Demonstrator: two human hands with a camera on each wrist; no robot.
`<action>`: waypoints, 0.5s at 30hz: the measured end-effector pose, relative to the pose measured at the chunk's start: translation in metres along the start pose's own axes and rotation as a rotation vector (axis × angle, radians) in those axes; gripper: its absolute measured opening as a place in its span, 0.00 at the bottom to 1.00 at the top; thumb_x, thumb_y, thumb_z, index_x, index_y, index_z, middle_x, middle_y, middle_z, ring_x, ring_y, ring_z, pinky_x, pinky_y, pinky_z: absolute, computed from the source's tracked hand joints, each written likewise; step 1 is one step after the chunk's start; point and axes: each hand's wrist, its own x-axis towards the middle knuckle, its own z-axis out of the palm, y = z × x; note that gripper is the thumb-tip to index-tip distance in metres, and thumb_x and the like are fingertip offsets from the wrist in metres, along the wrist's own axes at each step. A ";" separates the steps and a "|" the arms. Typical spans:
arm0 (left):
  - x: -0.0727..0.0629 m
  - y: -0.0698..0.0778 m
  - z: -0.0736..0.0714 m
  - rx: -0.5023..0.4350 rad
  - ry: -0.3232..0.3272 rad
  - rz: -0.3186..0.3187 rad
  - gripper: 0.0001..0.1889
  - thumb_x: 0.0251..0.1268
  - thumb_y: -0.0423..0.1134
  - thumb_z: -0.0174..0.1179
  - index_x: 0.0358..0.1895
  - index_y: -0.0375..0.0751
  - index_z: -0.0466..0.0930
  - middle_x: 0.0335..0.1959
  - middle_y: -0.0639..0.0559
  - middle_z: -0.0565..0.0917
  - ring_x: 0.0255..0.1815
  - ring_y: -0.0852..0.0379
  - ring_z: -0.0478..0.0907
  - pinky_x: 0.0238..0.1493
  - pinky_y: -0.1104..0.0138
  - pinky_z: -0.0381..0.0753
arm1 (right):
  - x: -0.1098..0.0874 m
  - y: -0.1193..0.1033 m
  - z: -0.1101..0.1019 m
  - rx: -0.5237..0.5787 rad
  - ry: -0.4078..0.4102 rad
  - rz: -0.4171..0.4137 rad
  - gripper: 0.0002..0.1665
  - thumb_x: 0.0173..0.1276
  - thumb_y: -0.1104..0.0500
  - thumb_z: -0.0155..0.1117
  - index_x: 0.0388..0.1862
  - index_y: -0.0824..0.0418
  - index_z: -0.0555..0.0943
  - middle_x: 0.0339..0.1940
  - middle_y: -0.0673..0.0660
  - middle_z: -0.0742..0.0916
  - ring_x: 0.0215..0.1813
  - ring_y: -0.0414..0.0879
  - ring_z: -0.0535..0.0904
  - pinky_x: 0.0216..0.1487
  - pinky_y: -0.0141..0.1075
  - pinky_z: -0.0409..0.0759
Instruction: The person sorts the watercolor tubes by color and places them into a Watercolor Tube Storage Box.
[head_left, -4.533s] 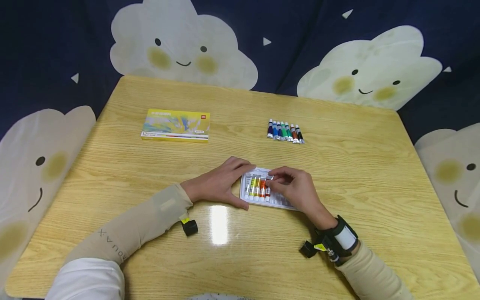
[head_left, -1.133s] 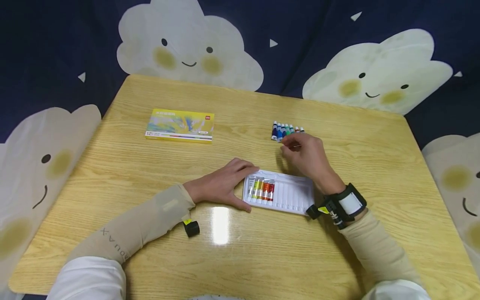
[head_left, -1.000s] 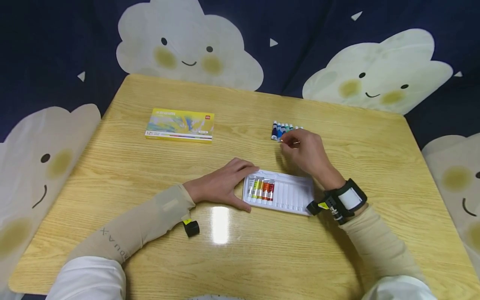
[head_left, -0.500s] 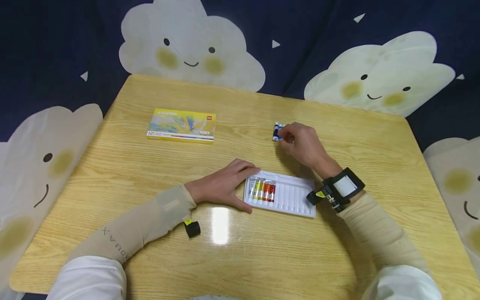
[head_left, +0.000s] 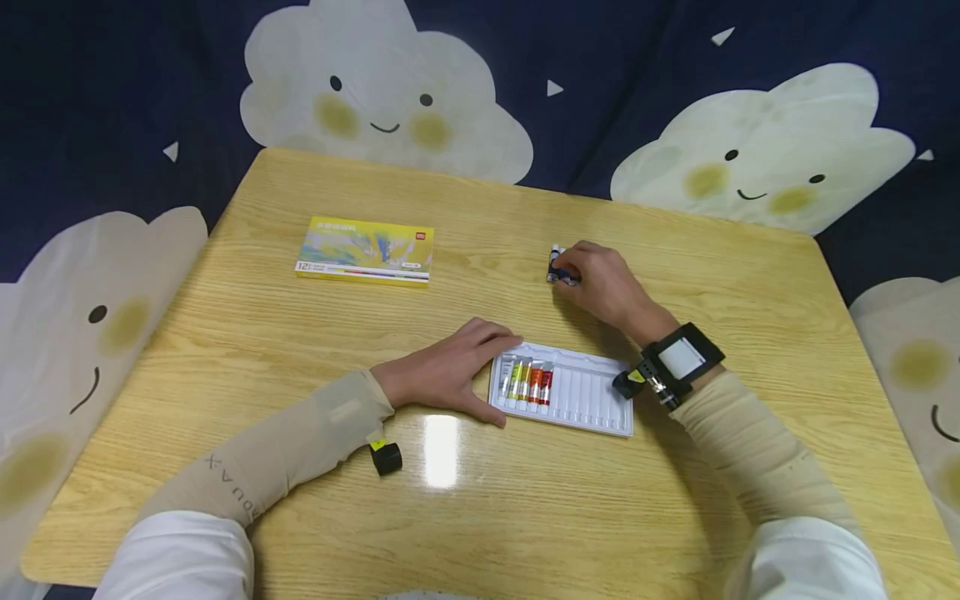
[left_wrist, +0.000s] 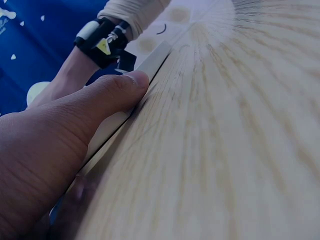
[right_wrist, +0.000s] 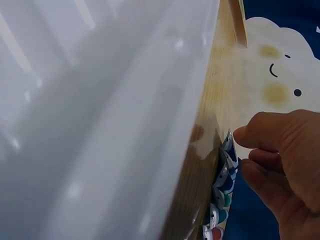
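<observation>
A white plastic paint tray (head_left: pixel 592 375) lies on the table. Several paint tubes (head_left: pixel 534 385), from white through yellow and orange to red, fill its left slots; the slots to the right are bare. My left hand (head_left: pixel 453 371) grips the tray's left end, with the thumb along the near edge and the fingers at the far edge. Beyond the tray, my right hand (head_left: pixel 606 282) is over a row of loose paint tubes (head_left: pixel 553 265), hiding most of them. In the right wrist view, its thumb and bent fingers are apart beside the tube ends (right_wrist: pixel 223 180), and no tube is lifted.
A yellow paint box (head_left: pixel 365 252) lies flat at the back left of the wooden table (head_left: pixel 465 533). A dark cloth with cloud faces (head_left: pixel 382 92) hangs behind the table. A black camera (head_left: pixel 628 383) on the right wrist overlaps the tray's right end.
My right hand has left the tray for the loose tubes, then slid left along their row, covering more of them. The left hand keeps its hold on the tray.
</observation>
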 end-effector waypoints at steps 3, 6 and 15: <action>0.000 0.000 0.000 0.001 -0.001 0.000 0.60 0.50 0.71 0.73 0.82 0.44 0.58 0.77 0.48 0.65 0.76 0.51 0.62 0.78 0.55 0.68 | 0.002 0.001 -0.001 -0.021 -0.010 -0.016 0.18 0.64 0.60 0.75 0.51 0.66 0.87 0.48 0.63 0.88 0.47 0.55 0.85 0.52 0.49 0.84; 0.000 0.000 0.000 0.001 -0.001 0.001 0.60 0.51 0.71 0.73 0.82 0.44 0.57 0.77 0.48 0.65 0.76 0.51 0.62 0.78 0.56 0.68 | 0.005 0.002 -0.002 -0.033 -0.029 -0.025 0.19 0.64 0.60 0.75 0.53 0.65 0.87 0.51 0.64 0.89 0.52 0.56 0.86 0.56 0.50 0.84; 0.000 0.000 0.001 0.001 0.007 0.003 0.60 0.50 0.71 0.73 0.82 0.43 0.58 0.77 0.48 0.66 0.76 0.52 0.62 0.78 0.56 0.68 | 0.015 0.005 0.000 -0.069 -0.002 -0.080 0.14 0.65 0.67 0.71 0.50 0.66 0.87 0.50 0.64 0.90 0.52 0.56 0.87 0.55 0.48 0.86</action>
